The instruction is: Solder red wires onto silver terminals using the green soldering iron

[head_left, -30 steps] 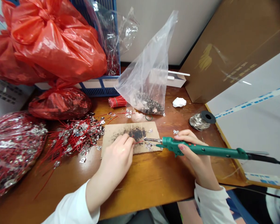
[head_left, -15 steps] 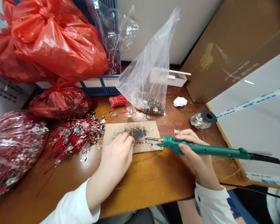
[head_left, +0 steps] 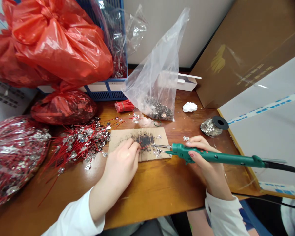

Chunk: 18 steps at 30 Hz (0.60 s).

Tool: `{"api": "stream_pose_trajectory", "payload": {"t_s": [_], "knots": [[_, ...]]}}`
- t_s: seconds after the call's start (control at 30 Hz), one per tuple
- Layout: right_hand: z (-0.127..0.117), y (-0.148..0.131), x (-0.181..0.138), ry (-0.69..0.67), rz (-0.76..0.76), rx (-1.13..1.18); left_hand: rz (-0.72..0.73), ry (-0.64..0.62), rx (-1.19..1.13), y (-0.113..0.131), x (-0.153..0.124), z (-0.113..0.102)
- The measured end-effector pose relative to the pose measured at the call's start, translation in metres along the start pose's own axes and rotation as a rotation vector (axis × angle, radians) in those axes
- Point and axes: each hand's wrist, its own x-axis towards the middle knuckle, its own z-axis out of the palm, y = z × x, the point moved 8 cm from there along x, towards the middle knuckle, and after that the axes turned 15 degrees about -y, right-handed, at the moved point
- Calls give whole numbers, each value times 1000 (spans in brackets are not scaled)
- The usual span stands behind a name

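Observation:
My right hand [head_left: 204, 154] is closed around a green soldering iron [head_left: 218, 158], whose tip points left over a scorched piece of cardboard [head_left: 123, 134]. Under that tip lies the end of a thin red wire [head_left: 145, 147]. My left hand [head_left: 125, 154] pinches the wire's other end, its fingertips mostly hidden behind the knuckles. Small silver metal tabs [head_left: 158, 153] are scattered on the cardboard by the tip. To the left of my left hand spreads a heap of red wires with metal tabs [head_left: 81, 141].
Behind the cardboard stand a clear plastic bag of small parts [head_left: 159, 109] and a bundle of red wires [head_left: 124, 106]. A spool of solder [head_left: 212, 127] and a white lump [head_left: 189, 107] are at the right. Red bags [head_left: 61, 49] and a blue crate [head_left: 108, 95] fill the back left.
My left hand has shifted slightly left, with the wire still between its fingers. The soldering iron in my right hand has hardly moved.

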Motion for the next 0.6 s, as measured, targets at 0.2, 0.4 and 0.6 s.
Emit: {"api": "stream_pose_trajectory", "payload": {"t_s": [0.2, 0.4, 0.6], "knots": [[1, -3, 0, -8, -18, -6, 1, 5, 2, 0, -1, -2], [0, -1, 0, 3, -12, -1, -2, -13, 3, 0, 0, 1], [-1, 0, 0, 7, -26, -17, -6, -23, -7, 0, -1, 2]]}}
